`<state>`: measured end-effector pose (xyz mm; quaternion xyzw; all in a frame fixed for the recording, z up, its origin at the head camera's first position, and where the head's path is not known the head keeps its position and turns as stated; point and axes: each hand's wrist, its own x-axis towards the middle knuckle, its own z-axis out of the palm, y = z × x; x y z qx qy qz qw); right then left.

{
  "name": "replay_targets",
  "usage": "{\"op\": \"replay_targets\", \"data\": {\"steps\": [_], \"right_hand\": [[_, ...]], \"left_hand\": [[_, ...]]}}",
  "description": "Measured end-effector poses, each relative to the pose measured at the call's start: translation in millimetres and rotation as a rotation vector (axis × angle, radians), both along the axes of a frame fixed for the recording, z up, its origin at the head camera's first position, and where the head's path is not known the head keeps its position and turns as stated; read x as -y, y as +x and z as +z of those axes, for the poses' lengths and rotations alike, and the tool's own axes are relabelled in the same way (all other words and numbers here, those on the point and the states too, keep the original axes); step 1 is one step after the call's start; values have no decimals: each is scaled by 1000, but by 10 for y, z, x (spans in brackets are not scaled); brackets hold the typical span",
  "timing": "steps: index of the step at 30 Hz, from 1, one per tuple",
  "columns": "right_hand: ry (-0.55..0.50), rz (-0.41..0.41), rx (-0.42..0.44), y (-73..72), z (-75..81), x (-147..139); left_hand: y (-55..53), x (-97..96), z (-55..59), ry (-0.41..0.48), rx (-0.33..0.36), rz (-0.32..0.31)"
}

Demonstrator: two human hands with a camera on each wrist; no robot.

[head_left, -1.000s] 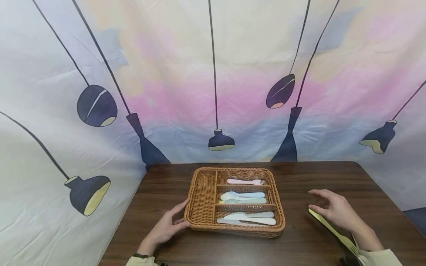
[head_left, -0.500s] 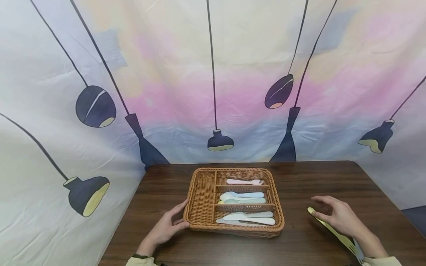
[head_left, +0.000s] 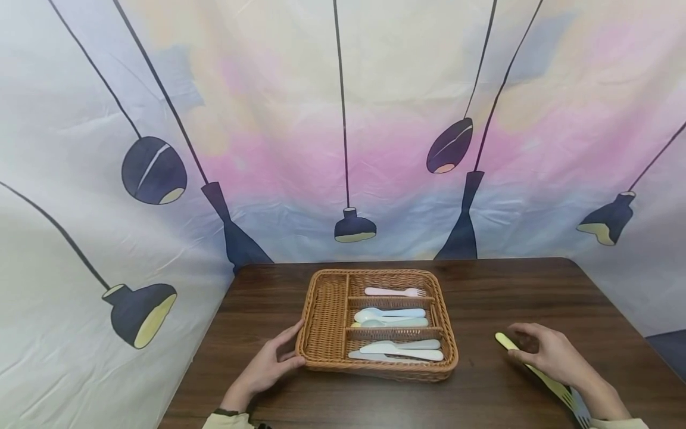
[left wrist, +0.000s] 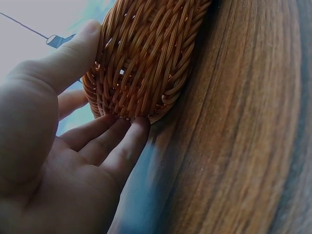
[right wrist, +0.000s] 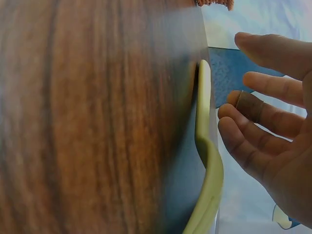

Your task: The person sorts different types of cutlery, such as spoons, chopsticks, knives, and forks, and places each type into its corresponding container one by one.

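My left hand point(head_left: 268, 364) touches the left end of a wicker cutlery basket point(head_left: 377, 372), its thumb and fairly straight fingers against the woven wall point(left wrist: 141, 63). The basket has divided compartments: a pink fork point(head_left: 391, 292) at the back, light-coloured spoons point(head_left: 393, 313) in the middle, and several pale knives point(head_left: 404, 353) at the front. Over on the right, my right hand point(head_left: 554, 356) hovers above a yellow-green fork point(head_left: 552, 382) with loosely bent fingers, apart from it in the right wrist view. Beside that fork's tines show a light-blue fork's tines point(head_left: 580, 409), the rest hidden.
Everything lies on a dark wood-grain table point(head_left: 493, 286). A hanging cloth point(head_left: 300, 149) printed with pendant lamps stands behind and along its left side. One finger of the right hand wears a brown bandage point(right wrist: 249, 106).
My right hand has moved slightly down and to the right along the yellow-green fork, uncovering more of its handle end and the light-blue tines. The left hand and basket stay put.
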<state>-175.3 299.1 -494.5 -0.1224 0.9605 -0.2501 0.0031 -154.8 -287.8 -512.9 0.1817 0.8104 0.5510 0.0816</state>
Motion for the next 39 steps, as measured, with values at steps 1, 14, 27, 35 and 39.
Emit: {"op": "replay_targets", "data": {"steps": [1, 14, 27, 35, 39], "right_hand": [[-3, 0, 6, -1, -2, -6], [-20, 2, 81, -20, -44, -66], [-26, 9, 122, 2, -94, -99], [-26, 67, 108, 11, -111, -128], [-27, 99, 103, 11, -128, -143]], "left_hand": [[-4, 1, 0, 0, -2, 0], [-23, 14, 6, -3, -9, -2], [5, 0, 4, -2, -19, 0], [9, -8, 0, 6, -27, -7], [10, -4, -5, 10, -21, -9]]}}
